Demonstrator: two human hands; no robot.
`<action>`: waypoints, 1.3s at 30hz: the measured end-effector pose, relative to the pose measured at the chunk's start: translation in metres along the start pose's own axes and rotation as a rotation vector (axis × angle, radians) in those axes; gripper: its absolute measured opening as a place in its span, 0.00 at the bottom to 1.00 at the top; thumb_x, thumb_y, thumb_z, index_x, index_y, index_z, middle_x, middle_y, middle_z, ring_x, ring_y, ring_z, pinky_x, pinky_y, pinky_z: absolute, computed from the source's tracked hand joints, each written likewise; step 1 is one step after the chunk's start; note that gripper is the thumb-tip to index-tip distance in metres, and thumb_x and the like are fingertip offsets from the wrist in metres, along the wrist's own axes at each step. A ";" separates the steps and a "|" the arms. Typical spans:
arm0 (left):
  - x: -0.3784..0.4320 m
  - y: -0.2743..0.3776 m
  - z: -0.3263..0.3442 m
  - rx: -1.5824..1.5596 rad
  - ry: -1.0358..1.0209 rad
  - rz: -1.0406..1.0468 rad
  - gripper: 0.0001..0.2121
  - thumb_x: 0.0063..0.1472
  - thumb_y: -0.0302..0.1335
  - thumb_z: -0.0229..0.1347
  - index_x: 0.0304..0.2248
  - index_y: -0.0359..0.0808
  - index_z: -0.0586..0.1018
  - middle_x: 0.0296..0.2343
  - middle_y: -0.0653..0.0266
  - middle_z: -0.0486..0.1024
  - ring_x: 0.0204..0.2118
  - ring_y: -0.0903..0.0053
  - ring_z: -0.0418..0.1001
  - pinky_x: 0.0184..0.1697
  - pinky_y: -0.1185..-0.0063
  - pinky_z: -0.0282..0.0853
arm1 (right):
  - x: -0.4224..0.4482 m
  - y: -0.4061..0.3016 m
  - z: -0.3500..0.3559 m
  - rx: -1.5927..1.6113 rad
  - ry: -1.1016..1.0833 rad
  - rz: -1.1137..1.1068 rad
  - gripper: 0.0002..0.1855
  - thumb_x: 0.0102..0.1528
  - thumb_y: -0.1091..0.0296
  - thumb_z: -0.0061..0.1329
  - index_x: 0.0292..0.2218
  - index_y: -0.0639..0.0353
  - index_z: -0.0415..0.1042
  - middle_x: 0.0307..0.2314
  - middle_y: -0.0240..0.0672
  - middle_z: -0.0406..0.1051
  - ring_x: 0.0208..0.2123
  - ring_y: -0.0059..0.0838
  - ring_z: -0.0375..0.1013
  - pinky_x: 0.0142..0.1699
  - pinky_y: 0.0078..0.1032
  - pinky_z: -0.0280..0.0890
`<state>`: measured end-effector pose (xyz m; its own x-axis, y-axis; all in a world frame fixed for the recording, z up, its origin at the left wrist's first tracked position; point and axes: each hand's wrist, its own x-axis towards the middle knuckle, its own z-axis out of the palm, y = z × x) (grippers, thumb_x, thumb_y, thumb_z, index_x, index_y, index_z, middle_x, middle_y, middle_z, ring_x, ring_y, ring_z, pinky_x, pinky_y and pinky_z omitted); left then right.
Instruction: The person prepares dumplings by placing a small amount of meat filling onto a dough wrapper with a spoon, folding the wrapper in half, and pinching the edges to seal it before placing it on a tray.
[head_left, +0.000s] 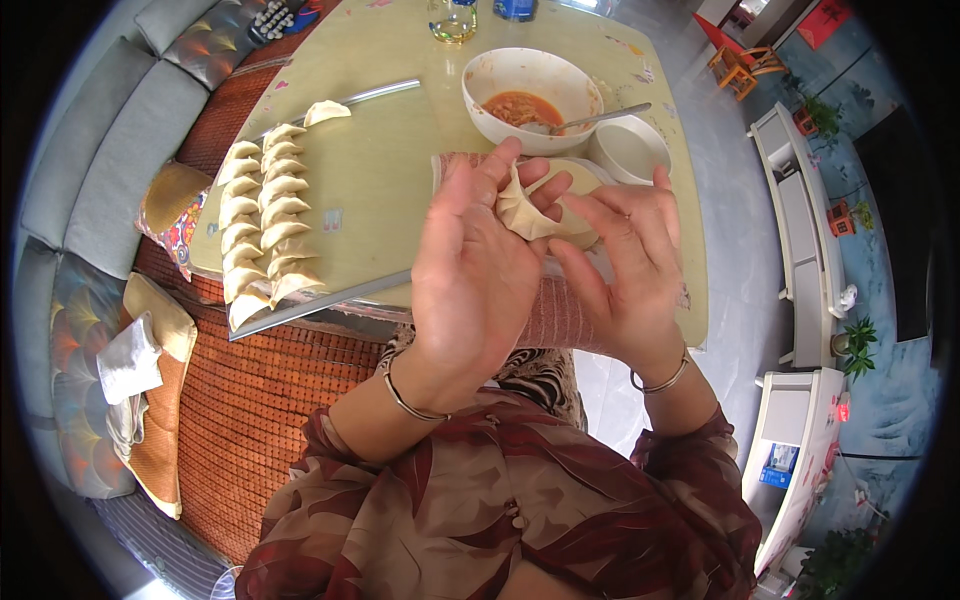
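A pleated dumpling (523, 210) rests on the fingers of my left hand (480, 255), which is turned palm up. My right hand (630, 255) is at its right, fingers apart, with the fingertips close to the dumpling. Beneath both hands, round dough wrappers (581, 187) lie on a reddish striped cloth (559, 311). Beyond them stands a white bowl (472, 94) holding reddish filling and a metal spoon (600, 118). A smaller white bowl (634, 146) is beside it. Two rows of folded dumplings (283, 187) lie at the left on a metal-edged tray (352, 289), with one more dumpling (327, 112) near its far edge.
A glass jar (452, 22) and a blue container (514, 9) stand at the far side of the table (682, 225). A grey sofa (131, 165) is on the left; a white cabinet (802, 217) with potted plants stands on the right.
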<state>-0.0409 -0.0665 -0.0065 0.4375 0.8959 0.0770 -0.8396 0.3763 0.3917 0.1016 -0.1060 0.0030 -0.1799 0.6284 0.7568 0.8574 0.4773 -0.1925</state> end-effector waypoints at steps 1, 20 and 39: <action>0.000 0.000 -0.001 0.002 0.000 0.005 0.30 0.67 0.50 0.41 0.54 0.30 0.63 0.48 0.57 0.66 0.57 0.63 0.61 0.62 0.68 0.52 | -0.001 0.001 0.000 -0.002 -0.003 -0.015 0.13 0.45 0.71 0.62 0.35 0.60 0.75 0.32 0.31 0.71 0.36 0.35 0.70 0.61 0.55 0.50; 0.001 0.004 0.002 -0.021 0.021 -0.024 0.31 0.66 0.51 0.43 0.53 0.29 0.63 0.47 0.54 0.68 0.55 0.62 0.62 0.58 0.70 0.56 | -0.009 0.012 -0.002 0.065 -0.017 0.005 0.12 0.44 0.74 0.62 0.33 0.60 0.76 0.31 0.32 0.70 0.36 0.34 0.70 0.63 0.52 0.49; -0.002 -0.010 -0.001 0.151 0.033 0.077 0.31 0.68 0.49 0.40 0.56 0.28 0.61 0.49 0.56 0.66 0.57 0.64 0.60 0.62 0.69 0.52 | 0.003 0.003 0.009 0.028 -0.029 0.005 0.10 0.45 0.72 0.61 0.31 0.57 0.74 0.28 0.31 0.71 0.34 0.36 0.70 0.61 0.55 0.49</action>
<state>-0.0338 -0.0713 -0.0115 0.3609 0.9289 0.0829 -0.8111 0.2688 0.5195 0.0997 -0.0972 -0.0008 -0.1901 0.6484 0.7371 0.8447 0.4907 -0.2138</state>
